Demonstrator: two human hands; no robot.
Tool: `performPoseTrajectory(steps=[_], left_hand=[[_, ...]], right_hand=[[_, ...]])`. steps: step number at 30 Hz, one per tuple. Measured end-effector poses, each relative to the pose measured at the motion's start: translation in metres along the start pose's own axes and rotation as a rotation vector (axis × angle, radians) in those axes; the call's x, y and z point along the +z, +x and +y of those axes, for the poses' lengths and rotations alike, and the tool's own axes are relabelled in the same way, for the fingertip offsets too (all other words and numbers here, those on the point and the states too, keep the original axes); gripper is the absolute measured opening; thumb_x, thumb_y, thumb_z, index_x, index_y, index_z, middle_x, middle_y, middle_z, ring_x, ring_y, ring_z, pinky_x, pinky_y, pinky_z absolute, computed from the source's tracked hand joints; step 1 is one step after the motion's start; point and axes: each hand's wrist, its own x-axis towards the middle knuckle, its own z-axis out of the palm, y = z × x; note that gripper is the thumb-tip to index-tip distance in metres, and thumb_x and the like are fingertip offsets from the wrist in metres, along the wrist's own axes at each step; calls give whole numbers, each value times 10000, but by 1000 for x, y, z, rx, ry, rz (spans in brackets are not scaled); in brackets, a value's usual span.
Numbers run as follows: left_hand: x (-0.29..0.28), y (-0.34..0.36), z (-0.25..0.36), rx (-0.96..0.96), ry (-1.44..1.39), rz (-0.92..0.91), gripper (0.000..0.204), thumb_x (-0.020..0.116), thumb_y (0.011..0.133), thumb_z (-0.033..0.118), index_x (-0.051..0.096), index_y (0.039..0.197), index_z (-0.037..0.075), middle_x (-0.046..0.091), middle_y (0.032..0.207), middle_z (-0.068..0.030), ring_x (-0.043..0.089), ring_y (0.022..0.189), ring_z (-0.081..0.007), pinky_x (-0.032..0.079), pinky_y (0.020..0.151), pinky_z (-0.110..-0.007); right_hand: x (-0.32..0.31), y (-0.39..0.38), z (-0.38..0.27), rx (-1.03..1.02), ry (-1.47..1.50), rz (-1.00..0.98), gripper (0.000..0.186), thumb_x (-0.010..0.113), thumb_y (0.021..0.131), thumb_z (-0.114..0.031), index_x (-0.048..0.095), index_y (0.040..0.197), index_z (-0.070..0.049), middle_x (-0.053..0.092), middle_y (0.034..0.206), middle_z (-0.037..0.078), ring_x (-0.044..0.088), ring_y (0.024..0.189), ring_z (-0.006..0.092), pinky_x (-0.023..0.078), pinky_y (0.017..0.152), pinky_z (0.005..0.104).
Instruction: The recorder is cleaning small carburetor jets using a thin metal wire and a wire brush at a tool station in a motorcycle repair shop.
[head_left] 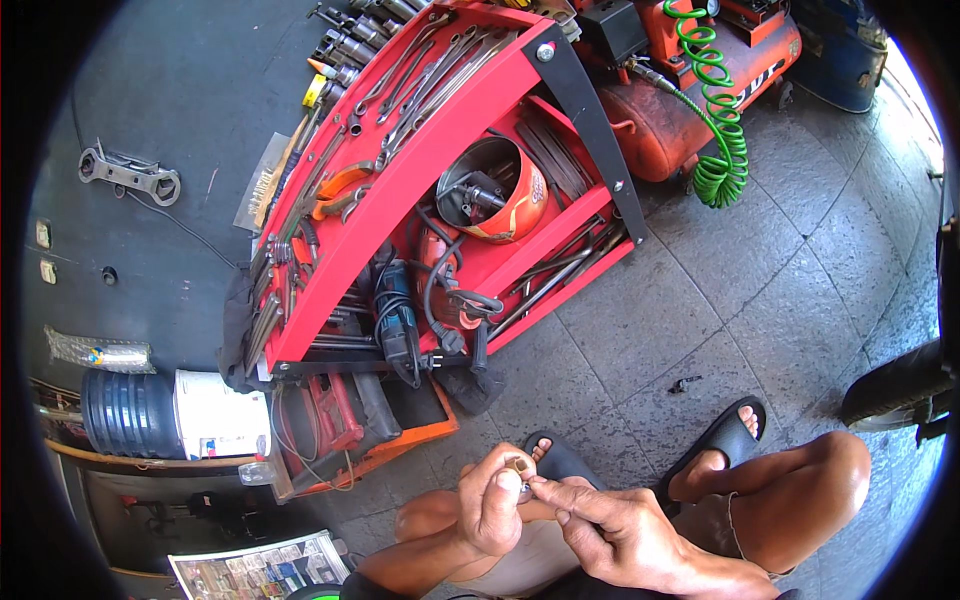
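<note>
Both my hands meet in front of my lap at the lower middle. My left hand (490, 505) is closed, thumb up, around a small brass-coloured metal part (519, 467) whose exact kind is too small to tell. Against that part's near side, the fingertips of my right hand (622, 530) are pinched together. A tiny shiny bit shows between the two hands; whether the right fingers hold it separately is hidden. On the floor beyond my feet lies a small black part (685, 384).
A red tool cart (450, 130) holds spanners, pliers, a blue power tool (396, 320) and a round tin (510, 200). Behind it stands a red air compressor (690, 110) with a green coiled hose (722, 150). A black tyre (900, 385) is at right, an orange-edged box (400, 440) at left.
</note>
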Motion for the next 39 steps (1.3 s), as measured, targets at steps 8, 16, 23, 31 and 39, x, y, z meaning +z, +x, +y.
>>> performPoseTrajectory(steps=[8,16,23,31,39], left_hand=[[3,-4,-1,-25,-76,44,483,427,979,434,511,850,-24,545,737,-93,442,593,-74,379,547,-216],[9,-1,-2,-17,-243,59,493,453,979,461,480,846,-13,460,678,-57,377,565,-81,366,555,-256],[8,5,-1,-37,-349,1,464,434,968,439,463,818,1,435,623,-71,360,544,-108,345,529,-290],[0,11,-5,17,-405,-97,435,436,952,421,470,824,7,434,632,-82,385,560,-163,340,552,-326],[-9,12,-11,206,-241,-171,397,470,928,397,497,850,8,479,715,-91,407,610,-181,328,583,-338]], right_hand=[[4,0,0,-40,36,30,405,551,908,19,560,1307,-50,626,709,76,590,581,83,500,557,237],[5,0,-3,-53,63,70,359,528,880,44,589,1234,31,669,1120,212,675,1024,315,534,876,341],[-1,0,-12,60,169,25,318,536,927,6,602,1237,-18,691,1043,172,697,923,220,530,788,292],[2,1,-12,-59,125,99,316,537,927,2,602,1235,-29,695,930,127,646,713,129,513,665,259],[6,-1,-16,28,172,129,254,549,928,-23,609,1174,-31,639,761,73,587,632,103,493,611,259]])
